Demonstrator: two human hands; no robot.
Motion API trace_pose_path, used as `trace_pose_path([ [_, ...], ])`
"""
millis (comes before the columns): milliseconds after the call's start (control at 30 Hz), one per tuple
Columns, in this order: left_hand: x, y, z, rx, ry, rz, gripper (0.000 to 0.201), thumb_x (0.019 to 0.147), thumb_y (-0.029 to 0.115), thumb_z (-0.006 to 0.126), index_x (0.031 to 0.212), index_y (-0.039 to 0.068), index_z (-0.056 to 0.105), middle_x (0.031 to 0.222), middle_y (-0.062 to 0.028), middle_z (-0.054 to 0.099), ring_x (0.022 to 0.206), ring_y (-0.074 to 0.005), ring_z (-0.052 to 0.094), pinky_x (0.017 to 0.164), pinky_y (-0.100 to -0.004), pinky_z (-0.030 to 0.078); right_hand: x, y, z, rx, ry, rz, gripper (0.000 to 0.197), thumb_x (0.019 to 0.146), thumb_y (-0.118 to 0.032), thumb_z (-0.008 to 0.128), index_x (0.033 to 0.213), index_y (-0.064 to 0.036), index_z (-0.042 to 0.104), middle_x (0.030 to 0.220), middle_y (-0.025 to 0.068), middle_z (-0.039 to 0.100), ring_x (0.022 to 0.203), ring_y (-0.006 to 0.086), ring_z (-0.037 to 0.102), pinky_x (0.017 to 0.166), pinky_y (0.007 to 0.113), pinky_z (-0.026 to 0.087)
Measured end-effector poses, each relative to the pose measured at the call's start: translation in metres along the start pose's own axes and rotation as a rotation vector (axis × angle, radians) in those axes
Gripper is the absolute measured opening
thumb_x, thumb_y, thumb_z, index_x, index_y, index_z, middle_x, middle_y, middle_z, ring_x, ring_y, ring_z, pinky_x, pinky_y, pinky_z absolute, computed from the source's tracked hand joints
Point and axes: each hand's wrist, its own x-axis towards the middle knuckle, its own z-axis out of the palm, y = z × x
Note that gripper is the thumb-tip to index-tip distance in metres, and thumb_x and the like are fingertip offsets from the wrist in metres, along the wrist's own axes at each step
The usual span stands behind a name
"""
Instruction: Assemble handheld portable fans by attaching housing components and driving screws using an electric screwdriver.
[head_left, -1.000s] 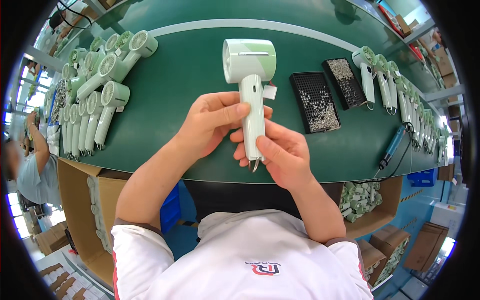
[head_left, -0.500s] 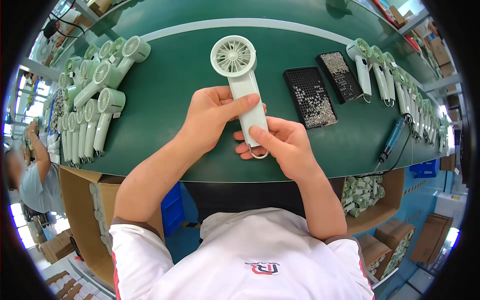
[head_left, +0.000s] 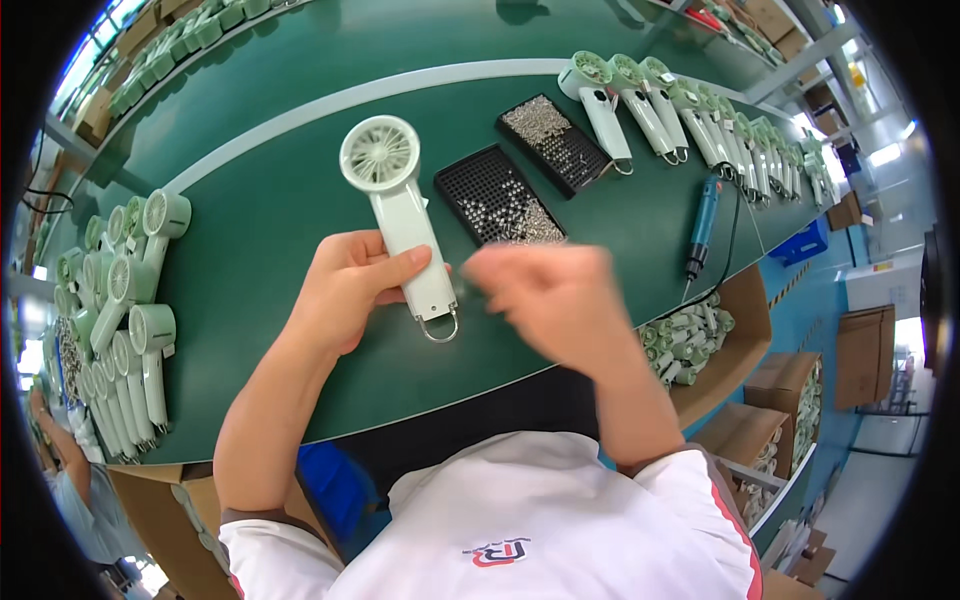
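Observation:
My left hand (head_left: 355, 285) grips a pale green handheld fan (head_left: 402, 222) by its handle, thumb across the front. The fan's round grille points up and away, and a metal loop hangs at the handle's near end. A small hole shows in the handle just above that loop. My right hand (head_left: 555, 295) is off the fan, blurred by motion, its fingers bunched near the handle's right side. Whether it holds anything is smeared out. Just beyond it lies a black screw tray (head_left: 470, 190) with small metal screws in its holes and heaped at its near end.
A second black screw tray (head_left: 560, 145) lies behind the first. More fans (head_left: 640, 110) line the table's far right, and others (head_left: 130, 290) stand grouped at left. A blue electric screwdriver (head_left: 704, 228) with a cord rests at right. Below is a carton of green parts (head_left: 690, 340).
My right hand has let go of the fan's lower end and moved right, toward the tray. My left hand still holds the fan. The view has turned toward the right.

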Motion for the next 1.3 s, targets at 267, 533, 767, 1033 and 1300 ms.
trace_pose_path([
  [267,0.012,-0.010,-0.003,0.011,0.068,-0.027,0.036,0.099,0.018,0.072,0.114,-0.014,0.067,0.104,-0.0192,0.074,0.092,-0.0257,0.076,0.080,-0.0371,0.065,-0.003,0.111,-0.185,-1.166,0.640,0.632,0.061,0.092,-0.058,0.069,0.092,0.0035,0.076,0.093,0.0263,0.075,0.092,0.0429,0.073,0.084,0.048,0.056],
  [533,0.023,-0.004,0.004,0.028,0.114,-0.017,0.041,0.101,0.020,0.071,0.123,-0.014,0.062,0.113,-0.0203,0.071,0.101,-0.0273,0.074,0.085,-0.0394,0.065,-0.005,0.145,-0.214,0.136,0.801,0.546,0.033,0.089,-0.031,0.080,0.092,0.0006,0.072,0.071,0.0117,0.067,0.068,0.0243,0.071,0.063,0.039,0.056],
  [767,0.038,0.004,0.008,0.125,0.088,-0.074,0.042,0.102,0.025,0.069,0.122,-0.012,0.064,0.104,-0.0196,0.074,0.089,-0.0253,0.076,0.079,-0.0359,0.065,0.054,0.048,-0.175,0.658,0.859,-0.598,0.041,0.104,-0.024,0.064,0.135,0.0008,0.056,0.081,0.0077,0.065,0.072,0.0181,0.060,0.075,0.038,0.054],
  [1033,0.039,-0.003,0.006,0.092,0.063,-0.054,0.043,0.100,0.024,0.072,0.120,-0.013,0.064,0.105,-0.0187,0.074,0.090,-0.0235,0.077,0.077,-0.0325,0.065,0.125,-0.021,-0.126,0.620,0.310,-0.729,0.056,0.106,-0.041,0.056,0.139,0.0041,0.055,0.082,0.0071,0.068,0.066,0.0180,0.059,0.085,0.045,0.058],
  [1300,0.037,-0.002,-0.001,0.070,0.071,-0.069,0.043,0.098,0.022,0.076,0.119,-0.013,0.065,0.104,-0.0174,0.075,0.091,-0.0229,0.077,0.076,-0.0329,0.066,0.131,0.008,-0.063,0.517,0.568,-0.490,0.050,0.108,-0.037,0.048,0.122,0.0090,0.061,0.073,0.0086,0.064,0.053,0.0217,0.056,0.058,0.042,0.053],
])
